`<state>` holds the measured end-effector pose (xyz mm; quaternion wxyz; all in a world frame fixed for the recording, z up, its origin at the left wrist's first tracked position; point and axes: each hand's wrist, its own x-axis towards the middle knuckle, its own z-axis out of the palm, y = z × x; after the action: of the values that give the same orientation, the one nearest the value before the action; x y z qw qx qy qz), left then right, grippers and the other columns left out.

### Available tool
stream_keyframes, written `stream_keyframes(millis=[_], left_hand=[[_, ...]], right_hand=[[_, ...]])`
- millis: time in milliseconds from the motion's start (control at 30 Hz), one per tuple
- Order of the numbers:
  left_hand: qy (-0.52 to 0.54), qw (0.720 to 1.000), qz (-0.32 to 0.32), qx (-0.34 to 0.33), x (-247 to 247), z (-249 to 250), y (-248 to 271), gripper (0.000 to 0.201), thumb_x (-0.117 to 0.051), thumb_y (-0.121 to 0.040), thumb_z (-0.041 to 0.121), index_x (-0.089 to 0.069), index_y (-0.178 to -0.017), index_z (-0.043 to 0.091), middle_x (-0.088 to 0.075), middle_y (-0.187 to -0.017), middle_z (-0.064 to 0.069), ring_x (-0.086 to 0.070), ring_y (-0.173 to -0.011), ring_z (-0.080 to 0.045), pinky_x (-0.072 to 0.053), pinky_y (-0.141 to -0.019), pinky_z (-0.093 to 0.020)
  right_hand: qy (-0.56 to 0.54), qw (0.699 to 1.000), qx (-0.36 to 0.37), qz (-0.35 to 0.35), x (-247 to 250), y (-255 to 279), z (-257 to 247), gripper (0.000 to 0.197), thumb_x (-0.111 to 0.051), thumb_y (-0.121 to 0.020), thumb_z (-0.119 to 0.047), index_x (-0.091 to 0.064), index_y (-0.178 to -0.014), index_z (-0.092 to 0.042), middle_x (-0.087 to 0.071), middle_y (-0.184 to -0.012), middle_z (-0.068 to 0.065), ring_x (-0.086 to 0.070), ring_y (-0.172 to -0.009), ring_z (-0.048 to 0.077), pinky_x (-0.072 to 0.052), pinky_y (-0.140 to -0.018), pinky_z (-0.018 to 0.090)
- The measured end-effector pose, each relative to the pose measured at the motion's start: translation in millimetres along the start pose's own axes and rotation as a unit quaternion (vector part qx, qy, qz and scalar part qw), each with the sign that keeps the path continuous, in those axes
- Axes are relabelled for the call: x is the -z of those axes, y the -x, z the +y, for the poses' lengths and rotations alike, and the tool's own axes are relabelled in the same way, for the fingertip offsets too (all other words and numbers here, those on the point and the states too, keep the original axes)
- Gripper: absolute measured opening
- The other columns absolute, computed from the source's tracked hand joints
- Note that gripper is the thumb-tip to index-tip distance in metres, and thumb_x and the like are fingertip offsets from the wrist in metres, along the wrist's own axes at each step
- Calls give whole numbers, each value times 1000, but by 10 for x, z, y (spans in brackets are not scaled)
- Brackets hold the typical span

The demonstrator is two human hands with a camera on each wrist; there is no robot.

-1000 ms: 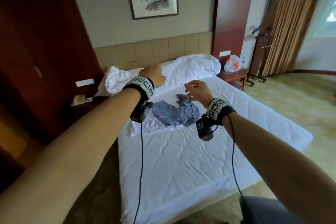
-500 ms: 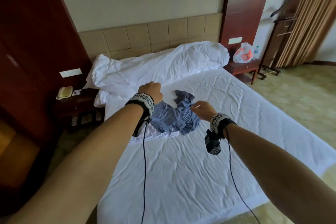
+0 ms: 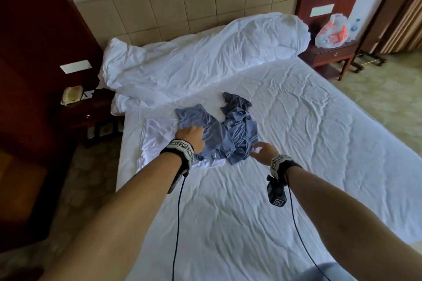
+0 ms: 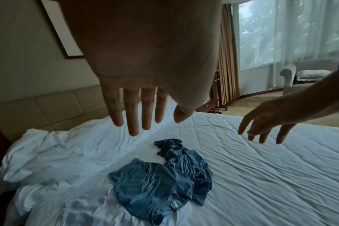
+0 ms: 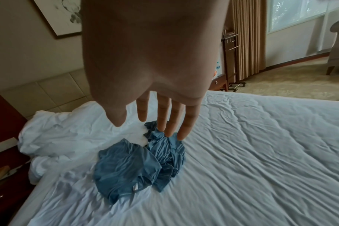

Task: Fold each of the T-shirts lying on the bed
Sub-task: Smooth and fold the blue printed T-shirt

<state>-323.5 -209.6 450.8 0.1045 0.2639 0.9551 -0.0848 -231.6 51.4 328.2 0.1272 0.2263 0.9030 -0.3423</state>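
A crumpled blue T-shirt (image 3: 217,134) is heaped on the white bed sheet (image 3: 296,143), partly over a white T-shirt (image 3: 157,141). The left hand (image 3: 190,138) and right hand (image 3: 262,150) are held above it, fingers extended, nothing gripped. The step is best done if the collar label (image 4: 173,204) is located first, the shoulders are pinched, and the shirt is lifted clear and spread flat.
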Motion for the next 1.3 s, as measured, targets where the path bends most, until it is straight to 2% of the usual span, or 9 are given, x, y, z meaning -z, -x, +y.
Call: stream_keyframes(millis=[333,467,533,633,733,867,967,1133,1300], left_hand=[[75,992,0,98,-702,978,-1172,26,-54,-99,26,-56,-119,10,-65,-120,-13,-66,-106,-37,-53,-84,-43],[97,987,-19,123,-1643,1528,-1591,27,-51,-99,21,-56,-123,9,-64,-125,-16,-63,-114,-39,-49,-90,-43],[110,982,-53,141,-2278,1744,-1703,36,-50,-100,24,-52,-133,10,-58,-137,-16,-58,-123,-39,-47,-96,-44],[148,968,-117,164,-3114,1994,-1750,42,-47,-102,30,-46,-141,13,-54,-141,-13,-54,-127,-36,-43,-101,-44],[159,954,-189,169,-3828,2143,-1740,53,-47,-102,43,-42,-150,20,-47,-150,-9,-48,-134,-35,-43,-107,-47],[195,934,-261,149,-4522,2288,-1607,75,-56,-98,45,-22,-163,28,-13,-171,-5,-39,-146,-35,-40,-116,-45],[182,944,-234,148,-4657,2349,-1536,84,-58,-95,45,-12,-164,31,1,-172,-3,-35,-149,-35,-39,-118,-43],[182,949,-203,154,-4677,2430,-1291,91,-62,-92,47,-6,-163,39,5,-172,3,-31,-152,-31,-40,-118,-39],[187,954,-176,157,-4731,2784,-870,91,-63,-89,52,-9,-162,43,-1,-172,5,-28,-153,-29,-38,-119,-41]], right_hand=[[13,991,22,-130,-210,-1541,1066,70,-67,-95,-48,-41,-154,-20,-49,-152,11,-54,-131,32,-49,-101,42],[-17,985,39,-170,-698,-2378,1604,79,-68,-93,-51,-32,-158,-23,-53,-89,-7,-54,-75,12,-49,-66,27],[-33,981,49,-184,-955,-2700,1788,75,-66,-94,-49,-31,-157,-26,-42,-78,-10,-53,-71,12,-52,-60,27],[-129,970,49,-200,-1293,-2890,1901,71,-66,-97,-41,-30,-157,-31,-58,-113,2,-60,-107,26,-58,-92,52],[-162,961,66,-212,-1613,-3003,1953,68,-64,-99,-36,-29,-157,-36,-54,-140,8,-59,-122,32,-54,-97,53],[118,968,180,-130,-1979,-3121,2074,70,-65,-97,-34,-31,-158,-26,-54,-145,13,-59,-120,31,-52,-100,45],[345,908,237,-10,-2065,-3183,2087,42,-57,-101,-24,-53,-143,-21,-58,-136,11,-62,-119,34,-53,-94,42],[411,862,292,51,-2107,-3083,2050,32,-49,-103,-8,-63,-131,-8,-55,-135,11,-55,-124,35,-54,-93,47],[378,863,328,67,-1972,-2736,2258,46,-56,-98,-16,-53,-144,-19,-42,-142,8,-46,-128,35,-51,-95,49]])
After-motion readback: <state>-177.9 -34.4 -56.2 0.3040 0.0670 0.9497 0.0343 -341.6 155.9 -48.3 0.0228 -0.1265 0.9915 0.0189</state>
